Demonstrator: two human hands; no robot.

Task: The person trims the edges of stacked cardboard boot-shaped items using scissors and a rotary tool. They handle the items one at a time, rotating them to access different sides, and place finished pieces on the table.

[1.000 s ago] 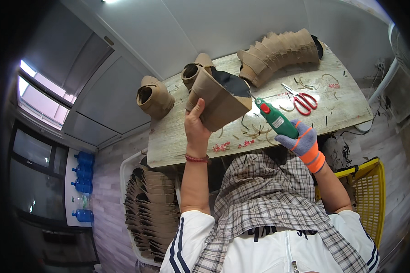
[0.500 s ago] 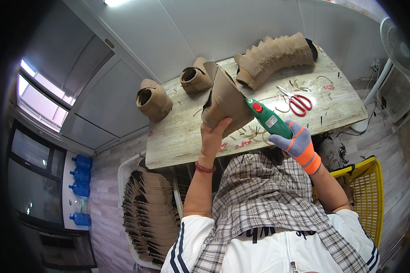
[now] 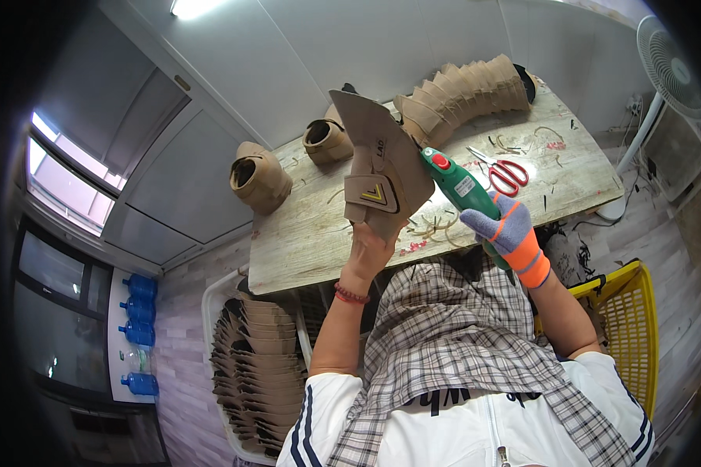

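tan shoe upper [image 3: 389, 156] with a yellow chevron is held up above the front part of the tabletop [image 3: 304, 241], its tall flap tilted toward the far left. the bare left hand [image 3: 374, 243] grips it by the lower end. the gloved right hand [image 3: 509, 232] is wrapped around a green power tool [image 3: 461, 187] with a red button; its tip sits at the upper's right edge, though whether they touch i cannot tell. red-handled scissors [image 3: 508, 176] lie partly spread beyond the tool, near scattered trimmings [image 3: 436, 227].
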